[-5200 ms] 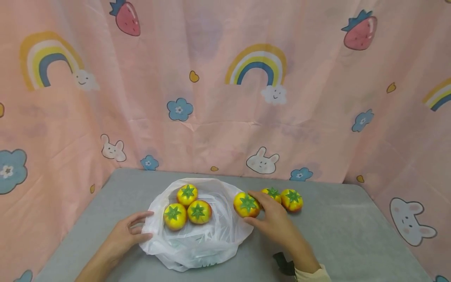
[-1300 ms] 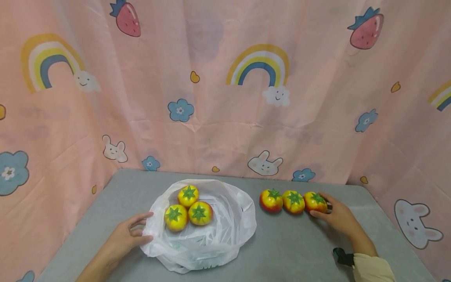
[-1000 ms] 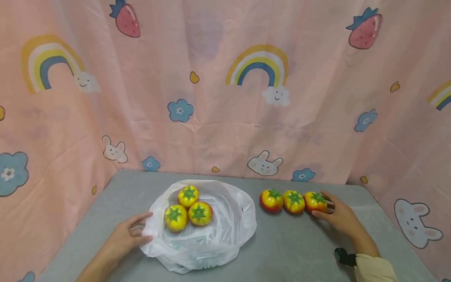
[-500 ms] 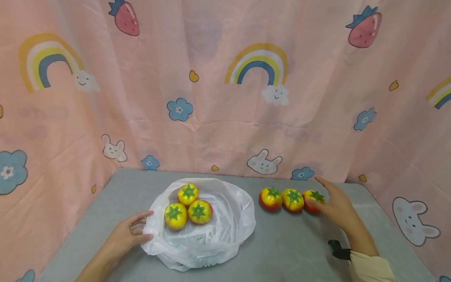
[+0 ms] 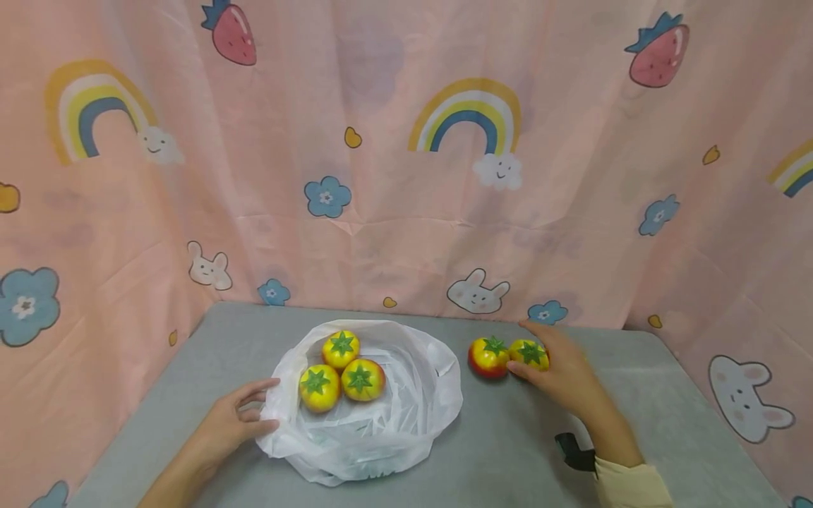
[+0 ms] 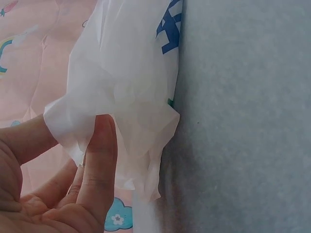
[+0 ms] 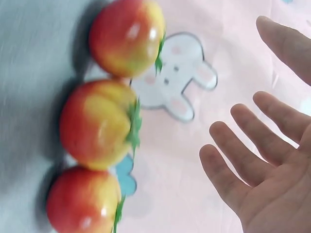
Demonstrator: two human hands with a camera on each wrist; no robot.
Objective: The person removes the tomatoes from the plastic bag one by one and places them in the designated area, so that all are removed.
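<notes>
A white plastic bag lies with its mouth spread wide on the grey table. Three yellow-and-red tomatoes with green star-shaped tops sit inside, one of them the front-left tomato. My left hand pinches the bag's left rim; the left wrist view has the thumb pressed on the film. To the right of the bag stands a row of three more tomatoes: the left one, the middle one and a third, hidden by the hand in the head view. My right hand hovers over them, fingers spread, holding nothing.
A pink patterned curtain hangs behind and at both sides of the table. A dark wrist camera sits at the right sleeve.
Earlier, the right hand held a tomato by the bag, then placed it at the row's right end. It has since let go, risen and moved left over the row. The left hand stays at the rim.
</notes>
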